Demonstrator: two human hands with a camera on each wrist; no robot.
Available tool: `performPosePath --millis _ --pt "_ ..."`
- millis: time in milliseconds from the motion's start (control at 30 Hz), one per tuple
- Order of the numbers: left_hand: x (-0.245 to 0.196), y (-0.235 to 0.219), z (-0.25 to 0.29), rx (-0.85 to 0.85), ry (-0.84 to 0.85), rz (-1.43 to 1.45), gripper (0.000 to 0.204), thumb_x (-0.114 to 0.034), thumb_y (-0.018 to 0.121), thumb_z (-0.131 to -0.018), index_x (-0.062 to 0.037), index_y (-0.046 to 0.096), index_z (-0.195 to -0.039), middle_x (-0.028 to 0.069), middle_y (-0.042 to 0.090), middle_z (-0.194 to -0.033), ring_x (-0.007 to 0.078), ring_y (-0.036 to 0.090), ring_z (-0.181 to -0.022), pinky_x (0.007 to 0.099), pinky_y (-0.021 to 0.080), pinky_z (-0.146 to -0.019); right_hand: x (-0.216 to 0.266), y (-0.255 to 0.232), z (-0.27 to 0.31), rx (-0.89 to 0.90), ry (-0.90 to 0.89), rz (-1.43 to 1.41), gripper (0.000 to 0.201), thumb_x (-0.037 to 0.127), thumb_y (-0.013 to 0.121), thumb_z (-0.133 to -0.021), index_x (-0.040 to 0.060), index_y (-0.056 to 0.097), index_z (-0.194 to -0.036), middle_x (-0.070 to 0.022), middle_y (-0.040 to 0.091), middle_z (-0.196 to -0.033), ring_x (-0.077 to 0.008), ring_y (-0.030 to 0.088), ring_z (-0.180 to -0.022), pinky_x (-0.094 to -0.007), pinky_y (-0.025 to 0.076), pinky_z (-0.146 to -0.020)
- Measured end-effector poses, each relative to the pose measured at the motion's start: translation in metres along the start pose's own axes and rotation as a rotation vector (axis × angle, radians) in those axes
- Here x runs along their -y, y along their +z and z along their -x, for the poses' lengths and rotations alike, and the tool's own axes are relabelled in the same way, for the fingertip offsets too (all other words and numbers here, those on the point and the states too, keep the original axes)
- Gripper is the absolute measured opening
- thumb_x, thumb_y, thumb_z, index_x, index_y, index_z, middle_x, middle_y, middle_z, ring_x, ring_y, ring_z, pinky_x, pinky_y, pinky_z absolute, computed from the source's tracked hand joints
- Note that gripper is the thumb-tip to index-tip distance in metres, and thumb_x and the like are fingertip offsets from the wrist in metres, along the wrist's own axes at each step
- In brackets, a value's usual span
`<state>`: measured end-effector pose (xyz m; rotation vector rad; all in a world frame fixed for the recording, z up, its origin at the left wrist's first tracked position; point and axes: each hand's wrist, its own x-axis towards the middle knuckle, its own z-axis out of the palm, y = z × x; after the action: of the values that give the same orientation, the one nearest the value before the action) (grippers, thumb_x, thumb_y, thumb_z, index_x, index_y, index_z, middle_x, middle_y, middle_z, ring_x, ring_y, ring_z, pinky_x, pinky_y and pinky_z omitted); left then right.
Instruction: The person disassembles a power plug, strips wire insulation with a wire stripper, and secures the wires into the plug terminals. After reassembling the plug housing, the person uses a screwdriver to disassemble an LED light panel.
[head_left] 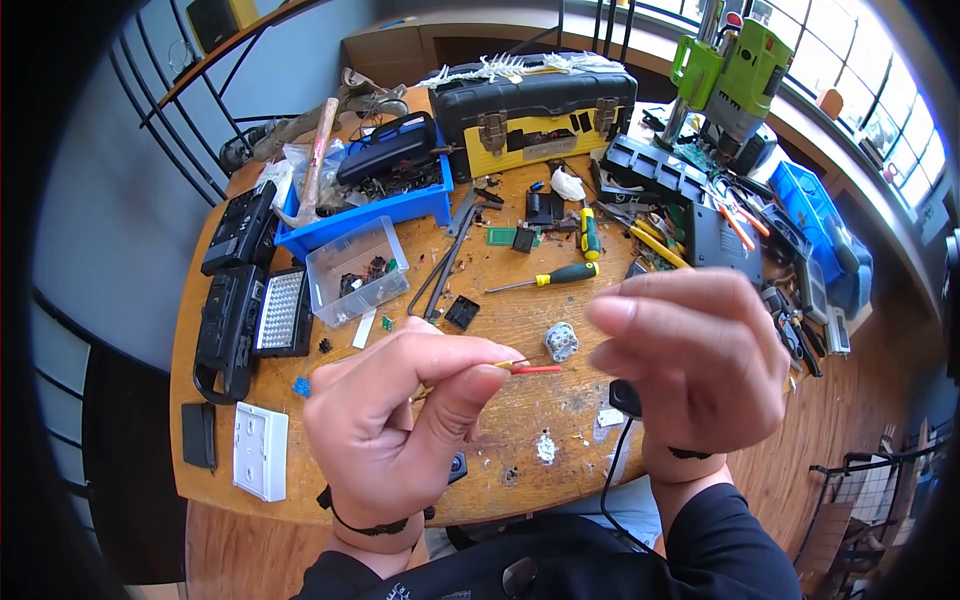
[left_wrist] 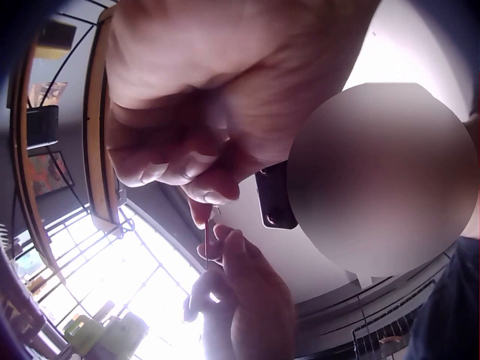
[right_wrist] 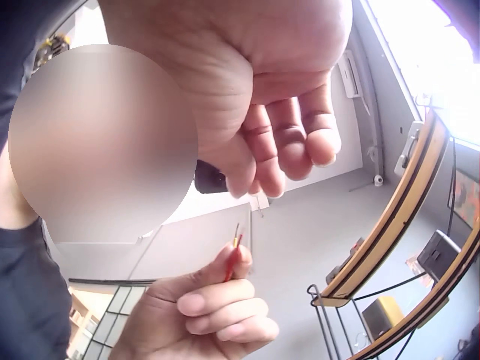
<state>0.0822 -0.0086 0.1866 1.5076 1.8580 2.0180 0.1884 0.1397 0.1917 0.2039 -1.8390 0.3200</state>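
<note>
My left hand (head_left: 400, 430) pinches a thin red wire (head_left: 541, 369) between thumb and forefinger, with a yellowish wire beside it. Its other fingers are curled in. In the right wrist view, thin bare tips (right_wrist: 238, 231) stick up past the left hand (right_wrist: 206, 304). My right hand (head_left: 700, 365) hovers a short way right of the wire, fingers loosely bent and holding nothing; the right wrist view shows that right hand (right_wrist: 255, 90) apart from the wire. A round grey part (head_left: 561, 341) lies on the table behind the wire.
Behind the hands are screwdrivers (head_left: 568, 274), a clear bin (head_left: 357, 270), a blue bin (head_left: 375, 222) with a hammer (head_left: 318, 160), and a black-yellow toolbox (head_left: 540, 110). A green drill press (head_left: 745, 80) stands back right. A white plate (head_left: 260, 452) lies front left; a black cable (head_left: 612, 475) hangs over the front edge.
</note>
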Motion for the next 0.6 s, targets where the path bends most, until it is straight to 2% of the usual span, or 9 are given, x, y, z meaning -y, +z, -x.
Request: performPosePath --millis 67,100,167,267,367,600 --pt "-0.005 0.000 0.000 0.044 -0.204 0.163 0.011 -0.009 0.068 -0.081 0.0017 0.067 -0.081 0.0055 0.063 -0.064 0.0066 0.049 -0.046 0.0191 0.034 -0.043 0.004 -0.001 0.000 0.054 -0.034 0.041 0.016 0.015 0.068 -0.075 0.0036 0.066 -0.086 -0.0086 0.064 -0.075 -0.0154 0.058 -0.055 -0.0233 0.043 -0.048" --pt "-0.005 -0.001 0.000 0.045 -0.204 0.163 0.011 -0.009 0.068 -0.081 0.0017 0.067 -0.081 0.0055 0.063 -0.064 0.0066 0.049 -0.046 0.0191 0.034 -0.043 0.006 -0.002 0.000 0.107 -0.068 0.082 0.016 0.013 0.068 -0.074 0.0050 0.067 -0.088 -0.0083 0.064 -0.076 -0.0154 0.058 -0.054 -0.0235 0.043 -0.047" --pt "-0.006 -0.005 0.000 0.101 -0.308 0.232 0.012 -0.010 0.067 -0.083 0.0025 0.067 -0.080 0.0048 0.064 -0.065 0.0045 0.049 -0.045 0.0170 0.033 -0.041 0.004 0.001 0.004 0.083 -0.079 0.074 0.018 0.011 0.067 -0.072 0.0052 0.067 -0.090 -0.0088 0.065 -0.079 -0.0146 0.057 -0.052 -0.0239 0.043 -0.046" --pt "-0.009 -0.009 -0.002 0.157 -0.399 0.305 0.013 -0.010 0.067 -0.083 0.0036 0.067 -0.080 0.0052 0.064 -0.065 0.0047 0.048 -0.045 0.0177 0.034 -0.041 0.004 -0.004 0.003 0.176 -0.186 0.114 0.024 0.010 0.067 -0.070 0.0034 0.066 -0.093 -0.0109 0.064 -0.083 -0.0153 0.057 -0.052 -0.0251 0.043 -0.045" --pt "-0.012 -0.008 -0.002 0.135 -0.465 0.411 0.014 -0.009 0.066 -0.083 0.0043 0.067 -0.079 0.0060 0.063 -0.064 0.0048 0.047 -0.045 0.0175 0.033 -0.041 0.007 -0.005 0.004 0.201 -0.212 0.126 0.026 0.009 0.066 -0.069 0.0038 0.066 -0.095 -0.0105 0.063 -0.082 -0.0157 0.056 -0.052 -0.0252 0.043 -0.044" --pt "-0.015 -0.019 -0.005 0.222 -0.581 0.480 0.013 -0.007 0.065 -0.082 0.0055 0.066 -0.079 0.0075 0.063 -0.064 0.0040 0.045 -0.044 0.0171 0.031 -0.041 0.014 -0.005 0.007 0.232 -0.186 0.154 0.026 0.009 0.067 -0.068 0.0052 0.067 -0.094 -0.0091 0.063 -0.083 -0.0152 0.054 -0.051 -0.0263 0.044 -0.046"
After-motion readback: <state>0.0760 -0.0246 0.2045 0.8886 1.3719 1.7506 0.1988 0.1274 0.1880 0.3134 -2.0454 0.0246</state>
